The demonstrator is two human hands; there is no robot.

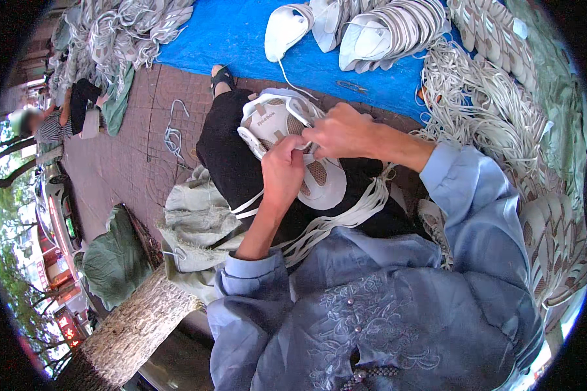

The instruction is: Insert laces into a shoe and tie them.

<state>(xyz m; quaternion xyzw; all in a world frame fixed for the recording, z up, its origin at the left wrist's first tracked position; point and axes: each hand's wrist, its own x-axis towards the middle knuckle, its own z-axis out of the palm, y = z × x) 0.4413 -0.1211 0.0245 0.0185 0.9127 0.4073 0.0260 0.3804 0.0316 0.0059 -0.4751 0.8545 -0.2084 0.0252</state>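
Observation:
A white shoe upper with tan mesh panels lies on my lap, over black trousers. My left hand presses on the middle of the upper and pinches a white lace there. My right hand grips the lace and the upper's edge near the eyelets, fingertips close to the left hand's. A bundle of white laces drapes across my lap under the upper.
A blue tarp ahead carries rows of stacked white uppers. Piles of white laces and more uppers lie at right. Another heap sits far left, near a seated person. A tree trunk stands lower left.

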